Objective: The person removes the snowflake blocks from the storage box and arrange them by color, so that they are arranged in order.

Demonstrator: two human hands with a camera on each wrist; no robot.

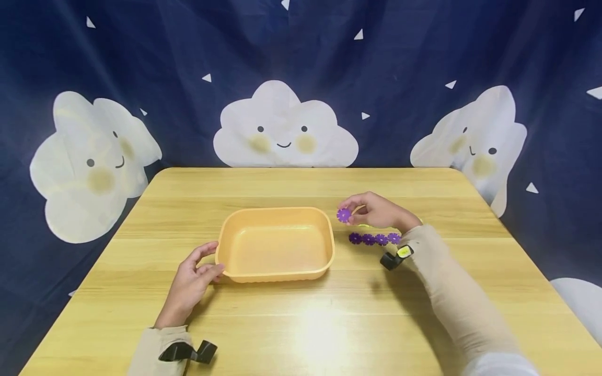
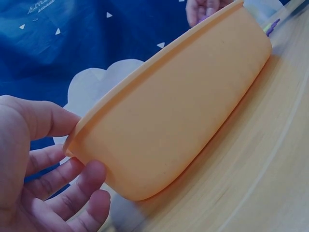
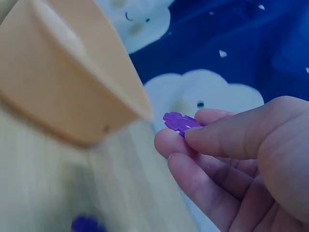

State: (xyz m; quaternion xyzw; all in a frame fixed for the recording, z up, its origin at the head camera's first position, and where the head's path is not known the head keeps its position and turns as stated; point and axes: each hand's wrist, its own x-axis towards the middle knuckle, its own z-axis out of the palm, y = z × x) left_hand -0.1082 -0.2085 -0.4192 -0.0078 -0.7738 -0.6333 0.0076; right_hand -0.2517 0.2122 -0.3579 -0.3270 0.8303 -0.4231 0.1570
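Note:
An orange plastic basin stands on the table, and its inside shows nothing in it. My left hand holds the basin's left end, thumb at the rim near the front corner, as the left wrist view also shows. Beyond the basin's right end, my right hand pinches a purple snowflake disc between thumb and fingers, above the table. The disc appears edge-on in the right wrist view. Below that hand, several more purple snowflake discs lie in a row. Something yellow is mostly hidden behind the hand.
The wooden table has its far edge against a dark blue curtain printed with white clouds and triangles. Black wrist straps sit over both beige sleeves. Bare tabletop shows in front of the basin.

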